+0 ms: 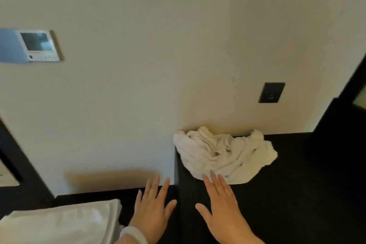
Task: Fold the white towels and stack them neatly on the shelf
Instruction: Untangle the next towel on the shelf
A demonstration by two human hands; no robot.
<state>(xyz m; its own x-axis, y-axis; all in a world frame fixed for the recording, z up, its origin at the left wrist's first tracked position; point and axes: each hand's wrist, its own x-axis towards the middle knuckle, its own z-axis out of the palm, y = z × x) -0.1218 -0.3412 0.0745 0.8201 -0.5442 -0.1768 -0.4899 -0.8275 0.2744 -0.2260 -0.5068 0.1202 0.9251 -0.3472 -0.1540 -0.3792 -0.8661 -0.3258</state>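
**Reaching for the next towel**

Left hand (152, 210) and right hand (223, 211) are stretching out flat, holding nothing, toward the crumpled towel (223, 154) lying on the table (297, 194) by the wall. Next it likely needs gripping by the corners and spreading. A folded stack (59, 224) is sitting lower left.

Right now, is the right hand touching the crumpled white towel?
Cannot tell. In the head view the right hand has its fingertips overlapping the near edge of the crumpled white towel, but they could be hovering just above it.
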